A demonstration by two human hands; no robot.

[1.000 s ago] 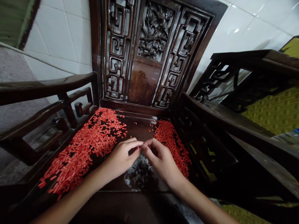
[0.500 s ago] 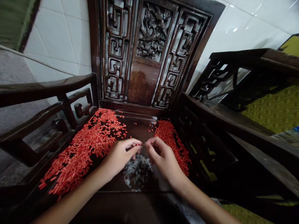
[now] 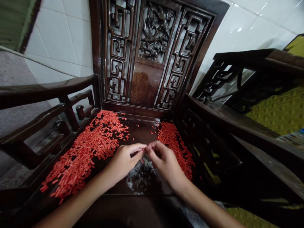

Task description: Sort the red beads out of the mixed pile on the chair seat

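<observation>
My left hand (image 3: 125, 160) pinches a small red tube-like piece (image 3: 143, 149) between thumb and forefinger. Its fingertips meet those of my right hand (image 3: 165, 160), which is also closed in a pinch; whatever sits in it is hidden or too small to name. Below both hands lies a loose heap of small clear, whitish pieces (image 3: 140, 177) on the dark wooden seat (image 3: 142, 131). A wide spread of short red pieces (image 3: 90, 144) covers the seat's left side. On the right side is a narrower pile of red pieces (image 3: 174, 142).
The chair's carved backrest (image 3: 147, 76) rises behind the seat. A left armrest (image 3: 47, 88) and a right armrest (image 3: 213, 120) flank it. Further right stands another dark carved piece of furniture (image 3: 256, 60) with a yellow textured mat (image 3: 273, 110).
My left hand has shifted slightly right, bringing the red piece up against my right fingertips, closing the small gap between the hands. The piles look the same.
</observation>
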